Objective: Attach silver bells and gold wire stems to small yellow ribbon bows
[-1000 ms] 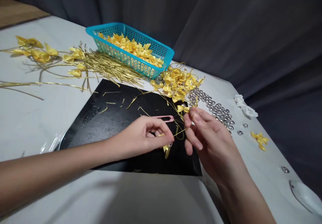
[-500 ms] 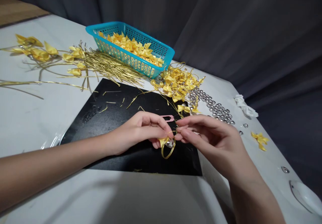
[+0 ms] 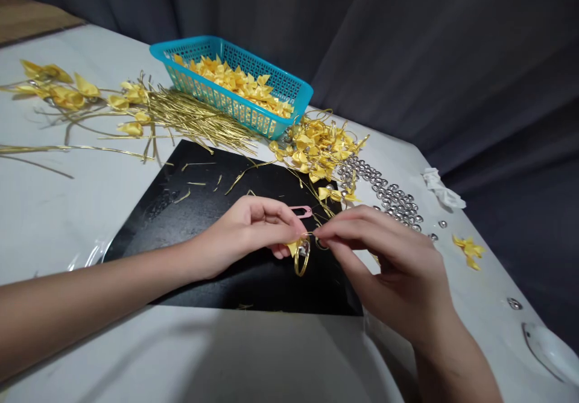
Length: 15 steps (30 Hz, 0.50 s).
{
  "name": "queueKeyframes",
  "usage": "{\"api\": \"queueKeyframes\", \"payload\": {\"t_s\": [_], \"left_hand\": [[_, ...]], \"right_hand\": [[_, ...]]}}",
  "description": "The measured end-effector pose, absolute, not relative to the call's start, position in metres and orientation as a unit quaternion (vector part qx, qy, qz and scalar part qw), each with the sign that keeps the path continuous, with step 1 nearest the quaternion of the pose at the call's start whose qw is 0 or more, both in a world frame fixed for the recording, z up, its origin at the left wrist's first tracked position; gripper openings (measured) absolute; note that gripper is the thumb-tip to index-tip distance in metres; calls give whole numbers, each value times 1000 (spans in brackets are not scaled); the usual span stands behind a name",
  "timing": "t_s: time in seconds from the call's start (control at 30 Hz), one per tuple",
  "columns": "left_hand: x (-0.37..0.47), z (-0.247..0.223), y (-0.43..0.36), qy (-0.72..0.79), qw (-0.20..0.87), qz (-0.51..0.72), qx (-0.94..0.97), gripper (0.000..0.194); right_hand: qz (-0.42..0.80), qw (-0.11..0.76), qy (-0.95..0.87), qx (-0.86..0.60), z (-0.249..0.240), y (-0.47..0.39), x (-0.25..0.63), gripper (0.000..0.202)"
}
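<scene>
Above the black mat (image 3: 208,282), my left hand (image 3: 257,231) pinches a yellow ribbon bow (image 3: 293,247) that has a silver bead and a gold wire ring (image 3: 302,261) hanging below the fingertips. My right hand (image 3: 380,252) is closed to the right of it, thumb and forefinger pinching the end of a thin gold wire (image 3: 309,233) that runs from the bow. A small gap separates the two hands. Just behind my left fingertips a pink clip (image 3: 301,212) lies on the mat.
A blue basket (image 3: 235,98) of yellow bows stands at the back. Gold wires (image 3: 194,116) lie before it, finished-looking bows (image 3: 321,143) to its right, then silver beads (image 3: 398,201). White crumpled pieces (image 3: 441,189) and a white rounded object (image 3: 549,352) are at the right.
My right fingers have closed into a tighter pinch on the wire. The bow and its ring have turned slightly, and the ring now looks narrower.
</scene>
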<state>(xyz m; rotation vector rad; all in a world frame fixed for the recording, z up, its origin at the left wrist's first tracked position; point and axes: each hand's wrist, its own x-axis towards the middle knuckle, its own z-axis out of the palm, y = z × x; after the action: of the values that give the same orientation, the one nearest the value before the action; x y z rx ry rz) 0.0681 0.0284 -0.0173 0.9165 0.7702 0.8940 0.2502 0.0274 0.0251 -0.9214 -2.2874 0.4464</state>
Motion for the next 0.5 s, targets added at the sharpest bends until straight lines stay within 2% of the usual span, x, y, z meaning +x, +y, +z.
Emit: {"api": "queueKeyframes", "payload": {"t_s": [0.5], "left_hand": [[68,-18,29,352,733,408,415,8]], "right_hand": [[176,322,-865,-342,24,26,249,21]]}}
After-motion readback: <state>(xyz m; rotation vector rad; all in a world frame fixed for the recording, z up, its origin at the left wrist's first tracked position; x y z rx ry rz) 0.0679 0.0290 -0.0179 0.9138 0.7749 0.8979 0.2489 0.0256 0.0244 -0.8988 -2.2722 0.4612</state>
